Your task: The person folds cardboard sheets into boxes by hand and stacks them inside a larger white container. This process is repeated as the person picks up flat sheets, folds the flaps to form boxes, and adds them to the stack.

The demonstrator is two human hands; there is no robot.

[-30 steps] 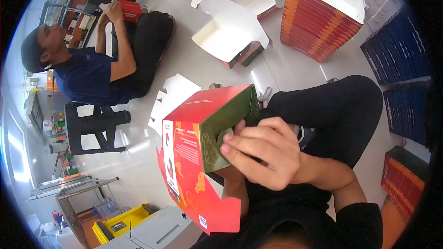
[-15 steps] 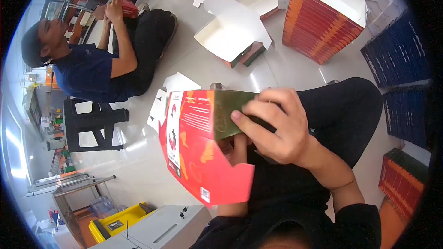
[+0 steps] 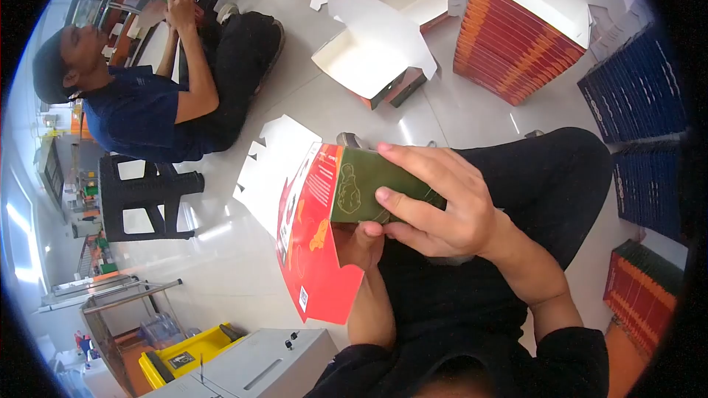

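Observation:
A folded carton box with a red printed side and a green end panel (image 3: 358,188) is held up in front of my body. My right hand (image 3: 450,203) grips the green end, its fingertips spread over the panel. Below the box, my left hand (image 3: 359,247) supports it, with a fingertip at the panel's lower edge and most of its fingers hidden behind the carton. A red flap (image 3: 317,280) with a small printed code hangs open toward the lower left. Behind the box, a flat white carton piece (image 3: 280,155) lies on the floor.
Ahead is an open white-lined box (image 3: 361,63). A tall stack of red cartons (image 3: 509,44) and blue stacks (image 3: 634,88) stand right. A co-worker (image 3: 140,118) sits at left near a black stool (image 3: 147,199). A grey cabinet (image 3: 258,368) is lower left.
The box has turned, narrowing its red side. My right hand has gone from pinching at the green end to spreading over it. The co-worker's hands and carton have shifted.

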